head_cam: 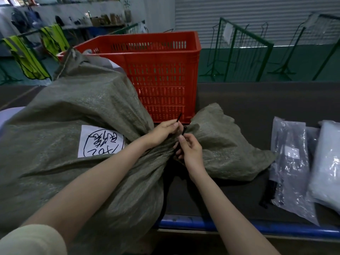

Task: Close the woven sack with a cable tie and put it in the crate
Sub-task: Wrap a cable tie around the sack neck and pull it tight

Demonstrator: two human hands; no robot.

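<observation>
A big grey-green woven sack point(77, 107) lies on the dark table, bulging at the left, with a white handwritten label point(101, 141) on it. Its neck is gathered at the middle and the loose mouth point(220, 144) flares out to the right. A black cable tie point(179, 118) is looped round the neck. My left hand point(165, 130) pinches one end of the tie, which sticks up. My right hand point(189, 150) grips the other end just beside it. The red slatted plastic crate point(165, 80) stands right behind the sack.
Clear plastic bags point(292, 162) with dark items and a pale bag point(327, 162) lie at the right of the table. A blue rail point(239, 227) runs along the near edge. Green wire racks point(244, 48) and yellow safety vests point(27, 57) stand behind the table.
</observation>
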